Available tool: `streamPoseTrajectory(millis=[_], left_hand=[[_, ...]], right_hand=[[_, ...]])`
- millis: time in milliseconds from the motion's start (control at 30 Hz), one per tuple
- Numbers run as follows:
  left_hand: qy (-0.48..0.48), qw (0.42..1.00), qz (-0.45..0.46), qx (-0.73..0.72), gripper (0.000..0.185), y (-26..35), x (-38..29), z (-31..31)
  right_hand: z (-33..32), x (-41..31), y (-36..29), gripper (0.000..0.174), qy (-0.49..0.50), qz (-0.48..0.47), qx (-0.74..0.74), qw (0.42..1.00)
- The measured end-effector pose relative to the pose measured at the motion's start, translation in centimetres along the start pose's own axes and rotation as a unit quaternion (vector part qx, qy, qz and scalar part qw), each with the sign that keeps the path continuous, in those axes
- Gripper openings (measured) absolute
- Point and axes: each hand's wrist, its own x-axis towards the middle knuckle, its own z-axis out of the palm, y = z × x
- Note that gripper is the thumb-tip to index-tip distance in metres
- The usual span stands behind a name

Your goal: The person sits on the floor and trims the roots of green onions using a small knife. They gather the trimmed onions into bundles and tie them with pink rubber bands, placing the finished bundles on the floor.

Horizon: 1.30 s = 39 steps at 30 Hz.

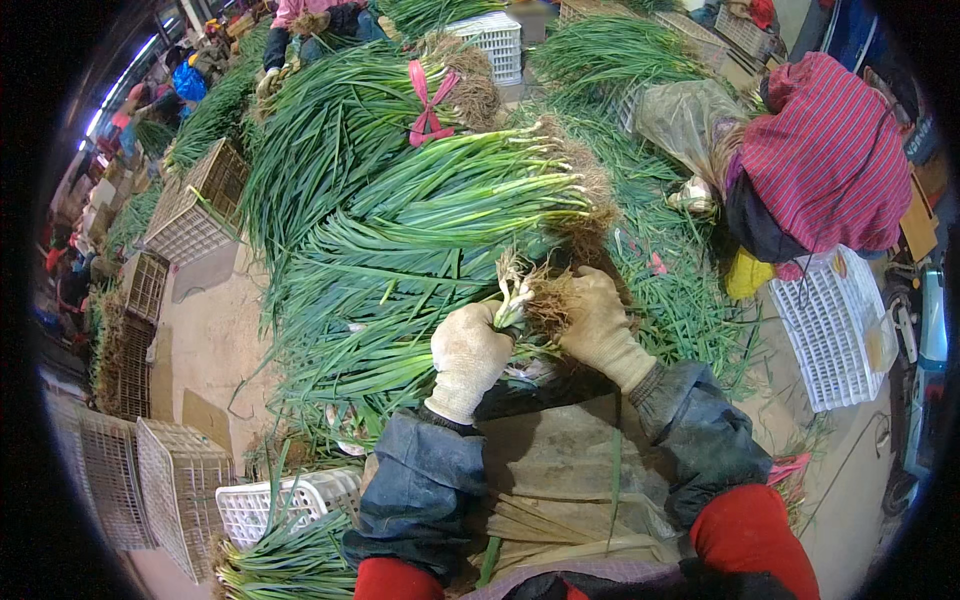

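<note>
My left hand [472, 341], in a cream knit glove, is closed around a small bunch of scallions [513, 294], white ends and pale roots upward. Against its right side, my right hand [600, 315], gloved alike, grips a clump of brown scallion roots [551, 304]; its fingertips are partly hidden. Both hands are over the near edge of a large heap of scallions [375, 292], leaves to the left and roots to the right. Farther up the heap, a pink tie [430, 105] binds one big bundle. A dusty apron or sheet [570, 465] covers my lap.
A person in a striped red top [832, 150] bends at the right, near a white plastic crate [829, 330]. Loose green leaves [667, 262] litter the floor there. Crates [184, 480] line the left side; a white crate [285, 502] and more scallions [292, 562] lie near my left elbow.
</note>
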Motion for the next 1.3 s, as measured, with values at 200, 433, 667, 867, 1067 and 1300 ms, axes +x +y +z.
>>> streamPoseTrajectory(millis=[200, 433, 667, 867, 1067, 1300], left_hand=[[-0.089, 0.993, 0.016, 0.074, 0.028, -0.1, -0.3, -1.6], [-0.037, 0.995, 0.086, 0.034, 0.027, -0.9, -0.3, 0.5], [-0.126, 0.992, 0.017, 0.011, 0.033, -0.4, -0.7, -0.5], [-0.081, 0.996, 0.047, 0.002, 0.026, -0.3, -0.8, -1.5], [0.058, 0.996, 0.001, -0.065, 0.026, -1.5, -0.4, -3.2], [0.019, 0.985, -0.015, -0.172, 0.031, -0.5, -0.5, -2.2]], right_hand=[[0.8, 0.7, -0.9, 0.018, 0.119, -0.086, 0.162, 0.976], [5.3, -1.0, 1.9, 0.027, 0.137, -0.005, 0.143, 0.980], [9.8, -3.2, 4.8, 0.037, 0.002, 0.083, 0.158, 0.984], [11.1, -1.8, 10.9, 0.029, -0.140, 0.071, -0.265, 0.951], [1.8, -1.5, 3.8, 0.055, 0.092, 0.238, -0.024, 0.967], [1.5, -2.3, -2.5, 0.043, -0.079, 0.186, 0.465, 0.862]])
